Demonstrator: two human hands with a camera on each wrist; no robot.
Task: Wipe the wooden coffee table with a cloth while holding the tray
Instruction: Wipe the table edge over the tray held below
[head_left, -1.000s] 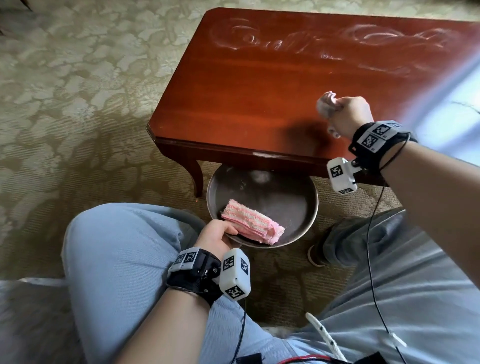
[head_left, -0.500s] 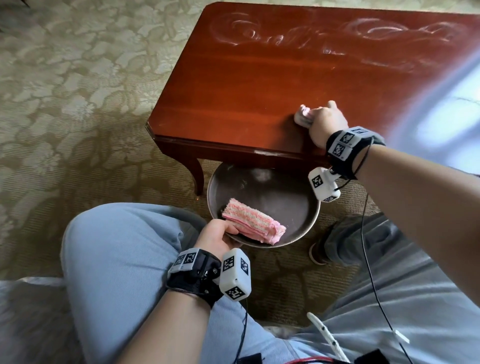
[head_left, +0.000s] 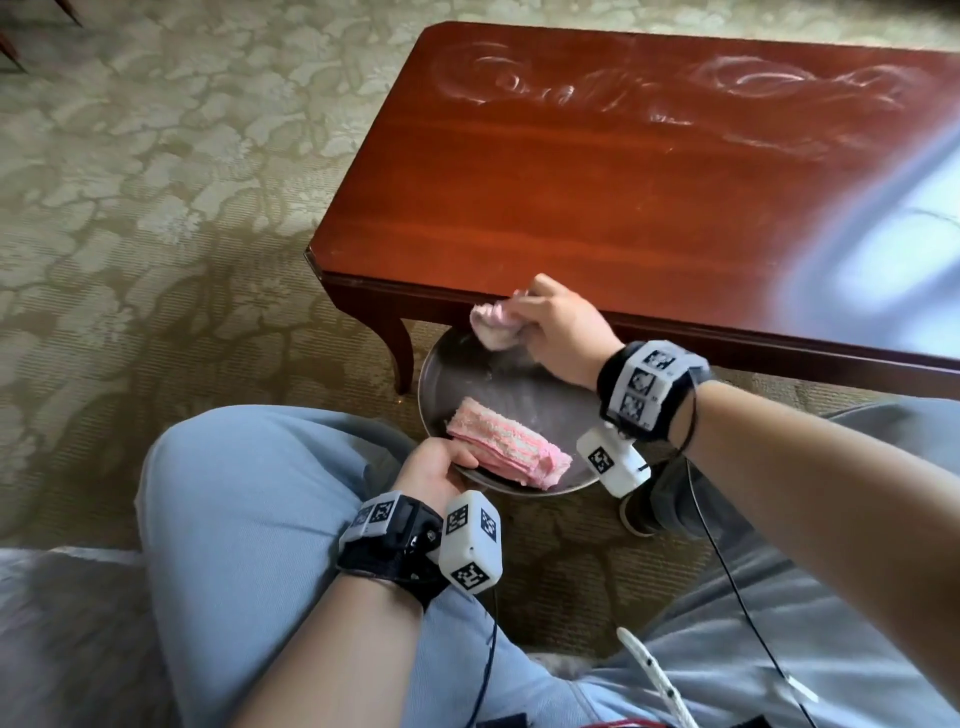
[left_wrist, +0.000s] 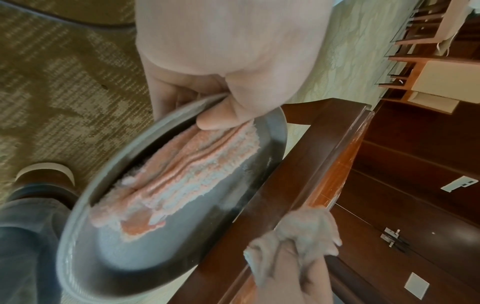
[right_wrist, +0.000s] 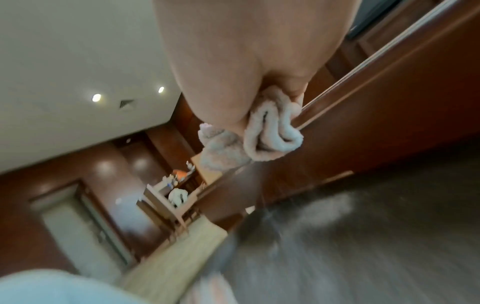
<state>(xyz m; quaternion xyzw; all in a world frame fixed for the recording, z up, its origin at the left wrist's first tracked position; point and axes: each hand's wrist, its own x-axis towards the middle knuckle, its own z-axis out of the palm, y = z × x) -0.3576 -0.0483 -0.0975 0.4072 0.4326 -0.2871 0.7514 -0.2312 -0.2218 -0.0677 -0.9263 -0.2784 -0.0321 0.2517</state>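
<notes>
Two cloths (head_left: 493, 326) (head_left: 506, 451), one tray (head_left: 441, 374), one table (head_left: 597, 182), two gripping hands (head_left: 558, 330) (head_left: 434, 467).

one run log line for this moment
left hand: grips tray rim | right hand: holds cloth at table near edge | folded towel: on tray

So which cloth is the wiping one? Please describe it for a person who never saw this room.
Find the red-brown coffee table. At its near edge, the right hand grips a crumpled pale pink cloth. The other cloth lies folded and striped in the round metal tray.
</notes>
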